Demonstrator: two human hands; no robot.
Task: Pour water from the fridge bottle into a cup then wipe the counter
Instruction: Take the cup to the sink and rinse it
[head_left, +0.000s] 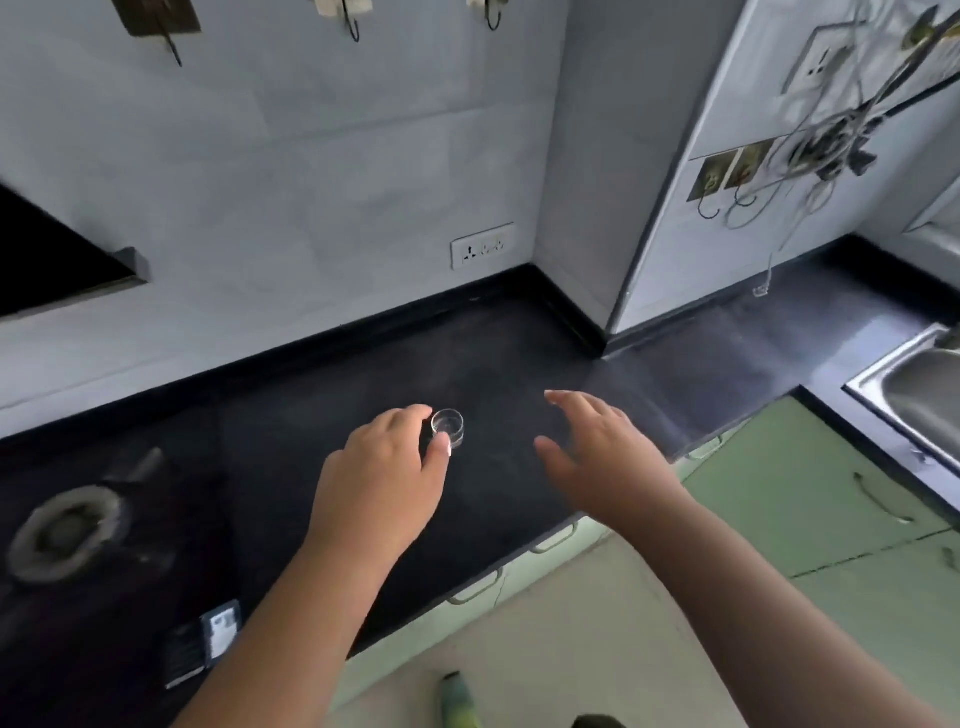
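The left hand (387, 467) pinches a small clear glass cup (448, 427) standing upright on the black stone counter (311, 395). The right hand (597, 452) hovers beside it — fingers spread, holding nothing.

Steel sink (919, 395) at 3 o'clock. Wall socket (482, 245) at 12. Gas burner (65, 530) at 9. Dark booklet (205, 642) at 7.
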